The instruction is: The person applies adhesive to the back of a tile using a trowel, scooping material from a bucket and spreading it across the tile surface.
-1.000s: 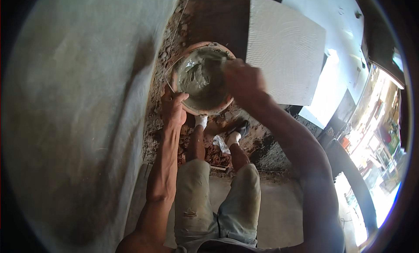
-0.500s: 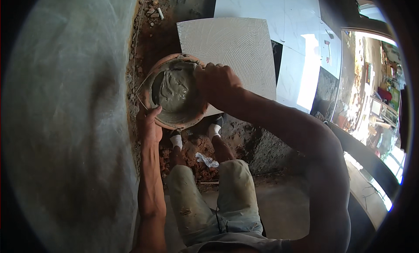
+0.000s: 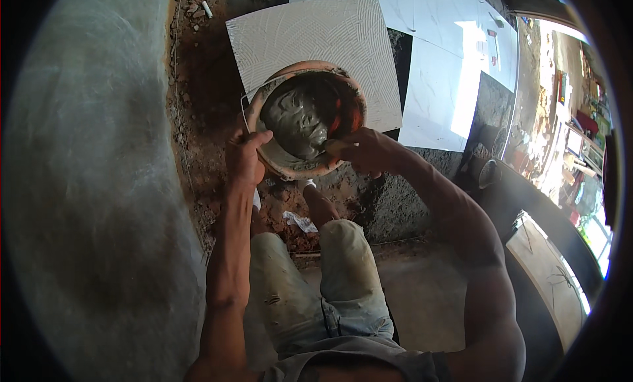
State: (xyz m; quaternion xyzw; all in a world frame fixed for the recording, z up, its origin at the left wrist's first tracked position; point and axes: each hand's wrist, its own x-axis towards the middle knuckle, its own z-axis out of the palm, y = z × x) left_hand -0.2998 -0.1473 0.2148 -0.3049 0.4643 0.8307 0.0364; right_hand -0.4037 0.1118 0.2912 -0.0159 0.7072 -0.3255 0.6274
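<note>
- Because the bucket (image 3: pixel 315 65), at upper centre of the frame, has much wet mortar (image 3: pixel 293 121) inside, it is prob. heavy, & the load can shift w/ tilting.
- L hand (image 3: pixel 245 154), left of it: thumb lies over the rim, grip looks closed; other fingers mostly hidden, can't tell how far they curl.
- R hand (image 3: pixel 376 151), at lower right of the rim: fingers are closed round a tool (image 3: pixel 341 145); its far end isn't clear.
- Mortar looks soft, sticky, so rim may be slippery; best hold is prob. rim + outer wall together.
- Thin wire (image 3: pixel 243 108), left side, would prob. press hard into fingers.
- Tile (image 3: pixel 306 29) above: stiff, prob. fragile at corners.
</note>
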